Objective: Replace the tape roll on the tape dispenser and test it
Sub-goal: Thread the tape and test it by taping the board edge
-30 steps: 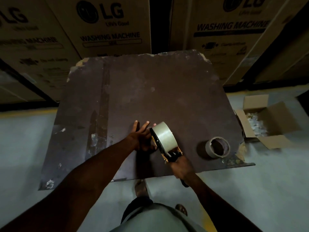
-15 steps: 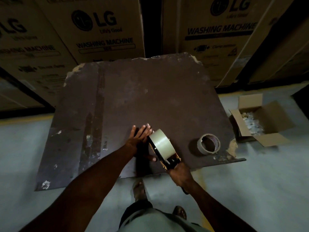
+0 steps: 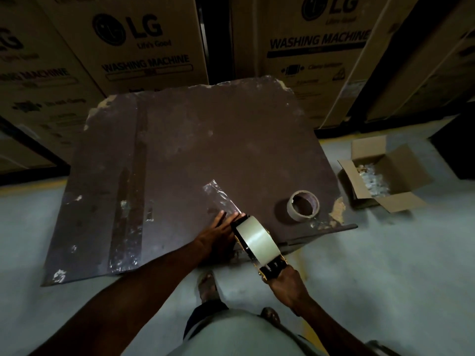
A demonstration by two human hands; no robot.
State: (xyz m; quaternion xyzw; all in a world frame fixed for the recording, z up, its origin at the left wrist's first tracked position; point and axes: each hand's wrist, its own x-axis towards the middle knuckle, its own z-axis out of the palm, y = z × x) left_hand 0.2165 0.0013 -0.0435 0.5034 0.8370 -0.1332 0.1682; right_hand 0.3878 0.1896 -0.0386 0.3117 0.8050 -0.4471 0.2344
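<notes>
My right hand [image 3: 288, 289] grips the handle of a black tape dispenser [image 3: 272, 268] that carries a full pale tape roll [image 3: 257, 240]. The dispenser's front end touches the dark brown board [image 3: 180, 150] near its front edge. A strip of clear tape [image 3: 222, 196] runs on the board from the dispenser away to the upper left. My left hand [image 3: 218, 232] lies flat on the board, fingers spread, just left of the dispenser. A nearly used-up tape roll [image 3: 303, 205] lies flat on the board to the right.
An open cardboard box [image 3: 383, 176] with pale scraps stands on the floor to the right. Large washing-machine cartons [image 3: 144, 47] rise behind the board. Old tape stripes [image 3: 128, 201] mark the board's left side. My feet [image 3: 208, 286] stand on the grey floor below the board.
My right hand has pulled the dispenser back toward the board's front edge, leaving a strip of clear tape on the board. My left hand slid back with it.
</notes>
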